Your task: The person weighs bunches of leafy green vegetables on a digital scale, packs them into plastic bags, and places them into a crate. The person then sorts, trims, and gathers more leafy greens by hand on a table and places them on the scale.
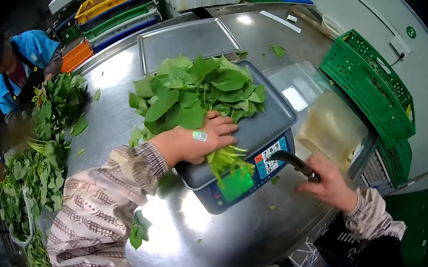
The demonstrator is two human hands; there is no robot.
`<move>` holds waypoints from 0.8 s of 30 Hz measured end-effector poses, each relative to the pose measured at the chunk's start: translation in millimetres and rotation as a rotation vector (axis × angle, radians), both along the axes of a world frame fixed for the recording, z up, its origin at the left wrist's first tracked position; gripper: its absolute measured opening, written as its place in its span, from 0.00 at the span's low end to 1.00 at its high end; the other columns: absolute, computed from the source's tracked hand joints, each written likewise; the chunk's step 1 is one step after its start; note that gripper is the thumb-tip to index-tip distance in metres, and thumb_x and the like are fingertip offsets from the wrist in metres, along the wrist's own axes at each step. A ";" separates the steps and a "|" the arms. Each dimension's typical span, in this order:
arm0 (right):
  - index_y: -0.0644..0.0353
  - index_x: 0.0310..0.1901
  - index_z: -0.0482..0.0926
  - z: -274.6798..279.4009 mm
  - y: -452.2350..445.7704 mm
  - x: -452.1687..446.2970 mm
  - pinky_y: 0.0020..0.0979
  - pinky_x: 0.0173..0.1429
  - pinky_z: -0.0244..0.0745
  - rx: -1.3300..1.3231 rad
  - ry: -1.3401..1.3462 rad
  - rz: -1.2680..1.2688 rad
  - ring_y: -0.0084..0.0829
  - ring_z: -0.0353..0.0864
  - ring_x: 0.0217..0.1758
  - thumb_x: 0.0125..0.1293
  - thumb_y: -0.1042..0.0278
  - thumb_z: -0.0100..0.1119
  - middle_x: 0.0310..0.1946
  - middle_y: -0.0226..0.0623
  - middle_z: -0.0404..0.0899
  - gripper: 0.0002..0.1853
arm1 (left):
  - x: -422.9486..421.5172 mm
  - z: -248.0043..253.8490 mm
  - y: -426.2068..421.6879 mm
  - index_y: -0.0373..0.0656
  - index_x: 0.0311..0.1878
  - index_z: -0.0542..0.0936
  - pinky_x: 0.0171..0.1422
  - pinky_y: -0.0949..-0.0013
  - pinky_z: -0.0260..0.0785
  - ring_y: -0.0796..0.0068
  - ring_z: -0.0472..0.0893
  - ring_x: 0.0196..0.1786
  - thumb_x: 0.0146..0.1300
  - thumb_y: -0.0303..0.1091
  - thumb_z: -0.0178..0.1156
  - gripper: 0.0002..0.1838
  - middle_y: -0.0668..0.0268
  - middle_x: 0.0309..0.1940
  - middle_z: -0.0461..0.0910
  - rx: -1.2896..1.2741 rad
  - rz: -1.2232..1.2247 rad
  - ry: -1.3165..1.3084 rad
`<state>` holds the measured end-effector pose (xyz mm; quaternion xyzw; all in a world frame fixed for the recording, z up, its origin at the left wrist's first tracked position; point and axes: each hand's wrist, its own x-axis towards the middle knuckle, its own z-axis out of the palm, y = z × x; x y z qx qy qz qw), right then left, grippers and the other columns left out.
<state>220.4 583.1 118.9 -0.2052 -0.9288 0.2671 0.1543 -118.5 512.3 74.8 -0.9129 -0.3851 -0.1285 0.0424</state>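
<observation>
Far left, a co-worker in a blue top and dark apron (26,63) leans in by a long heap of leafy green stems (30,174) running down that side of the shiny metal table (187,256). Coming inward, behind my work, there's a stack of yellow, green, white and blue plastic crates (120,13), then a shallow rectangular metal tray (179,35) lying flat. Now the middle: my left hand (201,139), small pale sticker on its back, is closed over the stems of a broad-leaved green bunch (192,90). That bunch lies on the dark grey pan of a blue digital scale (272,163), leaves fanning toward the far side, cut stems pointing down over the lit green display. On to my right hand (328,180), just off the scale's near right side: it's gripping the handle of a curved, dark metal blade (295,163), held above the table, the tip toward the keypad. Beyond it, clear and yellowish plastic bags (326,124) lie flat beside the scale, and at far right, perforated green plastic crates (367,86) stand tilted along the table's edge.
</observation>
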 end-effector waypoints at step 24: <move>0.52 0.24 0.68 -25.7 33.0 -135.4 0.34 0.19 0.67 0.590 -0.257 0.720 0.35 0.74 0.16 0.61 0.48 0.60 0.17 0.31 0.69 0.19 | 0.9 -10.2 0.8 0.49 0.34 0.78 0.60 0.66 0.62 0.70 0.72 0.49 0.41 0.32 0.63 0.12 0.71 0.36 0.71 -0.092 -0.067 0.022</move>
